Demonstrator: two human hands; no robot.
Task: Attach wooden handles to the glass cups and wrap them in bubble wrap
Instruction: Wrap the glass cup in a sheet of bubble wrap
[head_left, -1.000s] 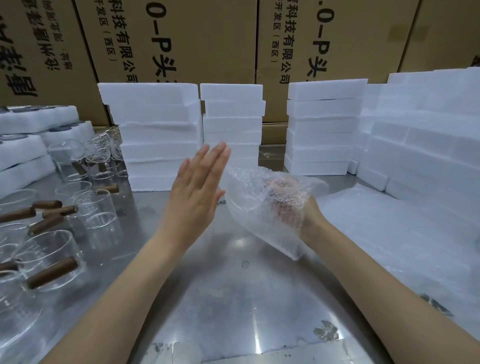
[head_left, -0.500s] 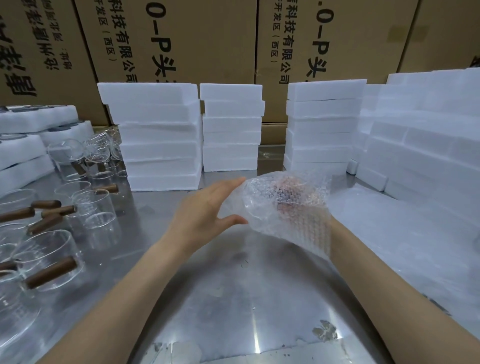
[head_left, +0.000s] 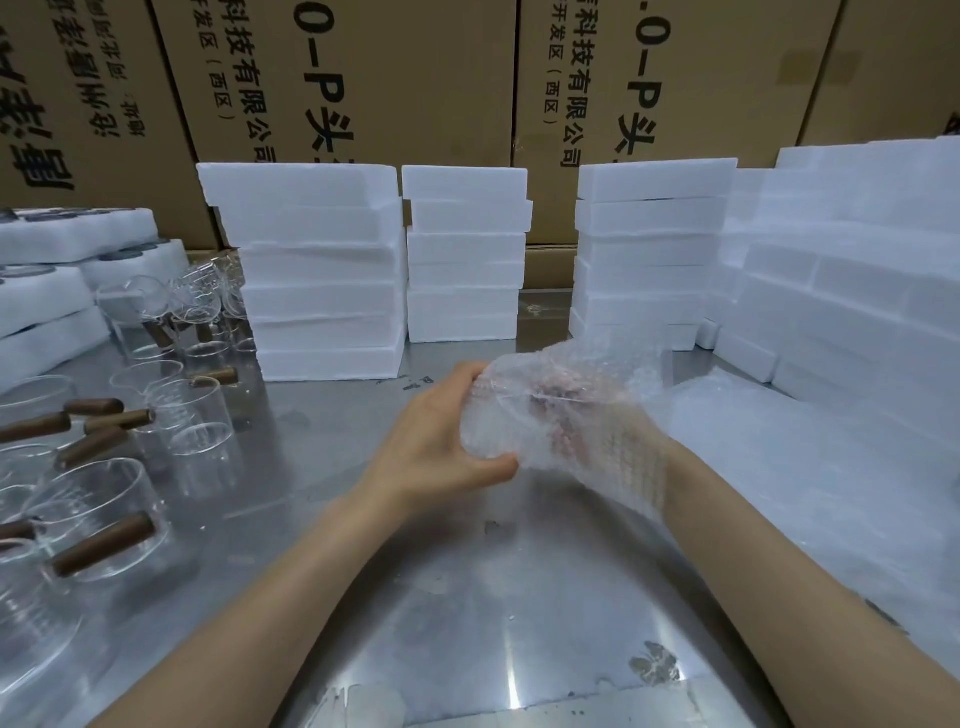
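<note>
A glass cup wrapped in bubble wrap (head_left: 524, 410) is held above the middle of the metal table (head_left: 467, 597). My left hand (head_left: 441, 441) grips its left end, thumb under and fingers over. My right hand (head_left: 602, 431) holds it from the right and shows only dimly through the wrap that covers it. Several bare glass cups with brown wooden handles (head_left: 104, 540) stand at the left.
White foam blocks are stacked at the back (head_left: 311, 270), (head_left: 465, 254), (head_left: 649, 249) and along the right (head_left: 857, 270). A sheet of bubble wrap (head_left: 810, 467) lies on the table at the right. Foam trays (head_left: 47, 296) sit far left. Cardboard boxes (head_left: 363, 78) form the back wall.
My left hand came down from an open, raised pose and closed on the left end of the wrapped cup. The bundle shifted slightly up and right.
</note>
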